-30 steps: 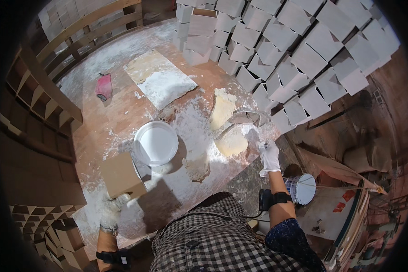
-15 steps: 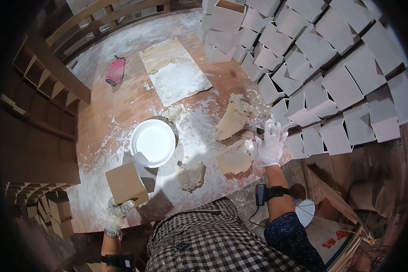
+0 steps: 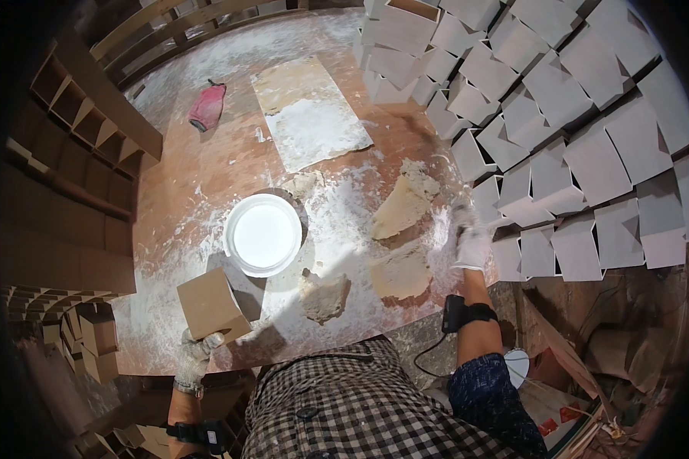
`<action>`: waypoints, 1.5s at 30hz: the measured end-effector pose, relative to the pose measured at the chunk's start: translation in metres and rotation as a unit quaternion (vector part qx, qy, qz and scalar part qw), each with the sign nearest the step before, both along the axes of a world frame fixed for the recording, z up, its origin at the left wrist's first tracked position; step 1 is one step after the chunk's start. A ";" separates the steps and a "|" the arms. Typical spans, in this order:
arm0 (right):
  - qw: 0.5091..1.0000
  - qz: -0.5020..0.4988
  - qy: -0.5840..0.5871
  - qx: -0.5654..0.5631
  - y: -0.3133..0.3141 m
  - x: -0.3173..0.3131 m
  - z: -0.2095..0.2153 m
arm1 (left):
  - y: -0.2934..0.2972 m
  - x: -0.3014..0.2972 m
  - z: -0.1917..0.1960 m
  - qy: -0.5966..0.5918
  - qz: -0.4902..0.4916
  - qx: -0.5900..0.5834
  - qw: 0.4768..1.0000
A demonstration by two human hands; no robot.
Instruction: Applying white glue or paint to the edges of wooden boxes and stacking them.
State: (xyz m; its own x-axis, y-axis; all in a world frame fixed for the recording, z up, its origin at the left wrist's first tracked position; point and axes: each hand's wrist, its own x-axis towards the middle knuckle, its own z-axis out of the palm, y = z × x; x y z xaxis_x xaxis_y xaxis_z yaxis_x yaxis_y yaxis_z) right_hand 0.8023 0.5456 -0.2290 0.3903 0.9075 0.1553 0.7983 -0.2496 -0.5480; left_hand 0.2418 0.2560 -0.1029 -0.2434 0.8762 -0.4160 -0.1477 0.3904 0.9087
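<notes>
My left hand (image 3: 194, 358), in a whitish work glove, grips the lower edge of a plain brown box (image 3: 214, 304) over the table's front left. Just beyond the box stands a round white tub (image 3: 262, 236) with white contents. My right hand (image 3: 471, 237), in a white glove, is over the right side of the table near stacked pale boxes (image 3: 573, 239). Its fingers are smeared by motion, so whether it holds anything cannot be made out. Left of it lie two flat, crusted tan pieces, a far one (image 3: 403, 205) and a near one (image 3: 403, 272).
A white-smeared board (image 3: 314, 115) and a pink cloth-like item (image 3: 207, 106) lie farther back on the powdery table (image 3: 177, 191). A crumbly lump (image 3: 325, 296) sits near the front edge. Brown compartmented boxes (image 3: 92, 130) stand at left, with several brown boxes (image 3: 98, 340) below them.
My right hand, earlier spread beside the tan pieces, now blurs with motion close to the pale stack. My left hand still holds the brown box. The whole view has shifted slightly.
</notes>
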 end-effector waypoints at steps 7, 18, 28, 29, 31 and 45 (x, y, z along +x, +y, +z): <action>0.991 0.059 -0.072 -0.097 -0.023 -0.048 0.097 | -0.044 -0.038 -0.060 -0.321 0.145 -0.007 0.936; 0.993 0.010 -0.110 -0.049 -0.059 -0.076 0.085 | -0.016 -0.018 -0.007 0.008 -0.030 0.038 0.999; 0.970 0.022 -0.240 0.019 -0.079 -0.105 0.082 | -0.032 -0.044 -0.062 -0.341 0.164 -0.081 0.922; 0.970 0.021 -0.242 0.017 -0.083 -0.112 0.087 | -0.014 -0.030 -0.036 -0.074 0.014 -0.024 0.997; 0.975 0.049 -0.216 0.024 -0.089 -0.138 0.106 | -0.012 -0.030 -0.032 0.206 -0.131 0.035 0.969; 0.977 0.093 -0.192 -0.028 -0.099 -0.119 0.071 | -0.017 -0.034 -0.063 0.149 -0.091 0.049 0.983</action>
State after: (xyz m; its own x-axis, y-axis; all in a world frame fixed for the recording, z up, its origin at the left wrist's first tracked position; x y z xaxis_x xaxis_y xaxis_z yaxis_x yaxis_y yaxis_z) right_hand 0.6834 0.4464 -0.1576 0.1415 0.9681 0.2066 0.9764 -0.1022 -0.1901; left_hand 0.2080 0.2386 -0.1664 -0.1771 0.9486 -0.2622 0.1948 0.2949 0.9355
